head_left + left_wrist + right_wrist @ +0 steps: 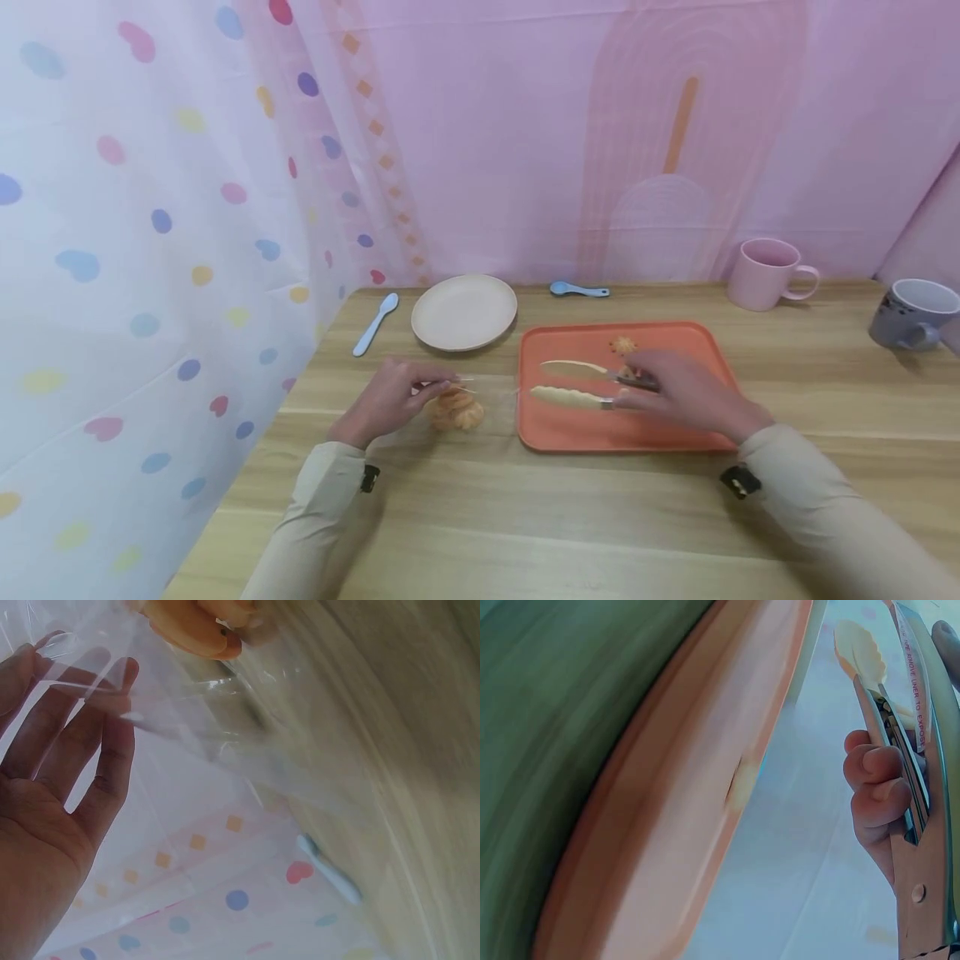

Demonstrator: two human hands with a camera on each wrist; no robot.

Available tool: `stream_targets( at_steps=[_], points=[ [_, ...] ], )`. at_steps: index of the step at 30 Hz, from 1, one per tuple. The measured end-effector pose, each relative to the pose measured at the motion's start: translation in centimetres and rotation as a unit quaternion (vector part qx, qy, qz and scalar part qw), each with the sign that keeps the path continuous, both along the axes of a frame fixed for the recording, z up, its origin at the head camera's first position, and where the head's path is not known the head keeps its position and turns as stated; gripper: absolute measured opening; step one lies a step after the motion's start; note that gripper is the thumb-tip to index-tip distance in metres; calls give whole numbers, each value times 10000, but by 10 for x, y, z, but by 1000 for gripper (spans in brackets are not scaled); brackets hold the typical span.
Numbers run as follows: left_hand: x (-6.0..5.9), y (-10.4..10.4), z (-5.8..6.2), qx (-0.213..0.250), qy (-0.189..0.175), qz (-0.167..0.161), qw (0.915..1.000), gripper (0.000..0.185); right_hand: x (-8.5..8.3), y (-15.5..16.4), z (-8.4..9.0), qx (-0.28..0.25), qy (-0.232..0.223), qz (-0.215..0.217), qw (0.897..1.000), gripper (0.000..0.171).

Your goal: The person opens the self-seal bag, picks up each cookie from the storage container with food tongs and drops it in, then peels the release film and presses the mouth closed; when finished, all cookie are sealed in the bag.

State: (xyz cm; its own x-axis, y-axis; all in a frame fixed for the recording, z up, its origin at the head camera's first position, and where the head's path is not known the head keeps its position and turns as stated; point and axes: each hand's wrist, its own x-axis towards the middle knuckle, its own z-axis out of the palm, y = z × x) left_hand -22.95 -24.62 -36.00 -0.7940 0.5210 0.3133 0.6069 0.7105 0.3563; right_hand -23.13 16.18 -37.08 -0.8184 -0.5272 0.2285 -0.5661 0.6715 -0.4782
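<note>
My left hand [393, 398] pinches the top edge of a clear plastic bag [480, 392] on the wooden table, with a golden puff pastry [455, 410] inside it. In the left wrist view the fingers [67, 750] lie fairly straight behind the clear film [187, 727], and the pastry [199, 630] shows at the top. My right hand [675, 392] grips metal tongs with cream tips [570, 397] that lie on the orange tray [570, 433]. In the right wrist view the fingers [874, 787] curl round one arm of the tongs [891, 727]. A small cookie [622, 344] sits at the tray's far side.
A beige plate [463, 312] lies behind the bag, with a light blue spoon [375, 323] to its left and a blue spoon [577, 290] to its right. A pink mug [768, 273] and a grey mug [911, 313] stand at the back right. A dotted curtain [150, 250] hangs on the left.
</note>
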Motion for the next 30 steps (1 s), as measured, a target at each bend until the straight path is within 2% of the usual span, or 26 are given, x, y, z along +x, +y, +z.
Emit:
stream_targets(
  at_steps=[5,7,9,14,19,30],
  points=[
    [-1,-1,-2,8,87,16,10000,16,0,38,0,71,460,-413,9981,33],
    [-1,-1,-2,7,117,8,9999,16,-1,49,-1,251,746,-627,9949,34],
    [-2,-1,-3,-4,136,-3,9999,16,-4,57,-2,379,841,-788,9926,37],
    [-2,-1,-4,-52,171,40,9998,16,-11,67,-5,586,691,-1195,9887,46],
    [-2,1,-3,-8,39,25,10000,17,-15,71,-5,694,535,-1452,9855,52],
    [-4,4,-1,-110,117,89,9998,16,-18,73,-4,614,389,-1255,9894,37]
  ],
)
